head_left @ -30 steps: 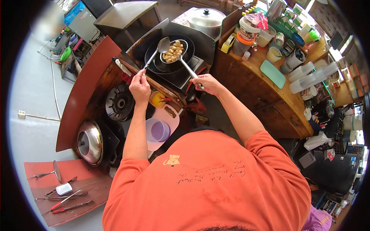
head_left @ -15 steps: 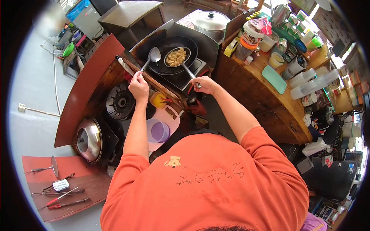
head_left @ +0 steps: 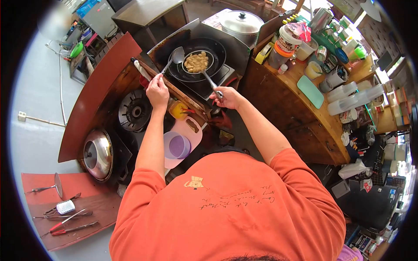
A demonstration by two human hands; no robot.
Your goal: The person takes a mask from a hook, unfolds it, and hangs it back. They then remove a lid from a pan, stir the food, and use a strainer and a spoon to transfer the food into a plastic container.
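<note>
My left hand is closed round the handle of a metal spatula, whose head hangs over the left side of a black wok. In my right hand is the handle of a round strainer, held over the middle of the wok. Golden-brown chunks of food fill the strainer, close beside the spatula head. The wok sits on a stove with metal shields around its back and sides.
Nearer me, a purple bowl stands on a pink cutting board, beside a yellow container. At left are a burner and a domed lid. A lidded pot stands behind; jars and tubs crowd the wooden counter.
The strainer has shifted slightly left within the wok, and the spatula head has risen a little toward the wok's far side. The view has tilted slightly; both hands keep their holds.
</note>
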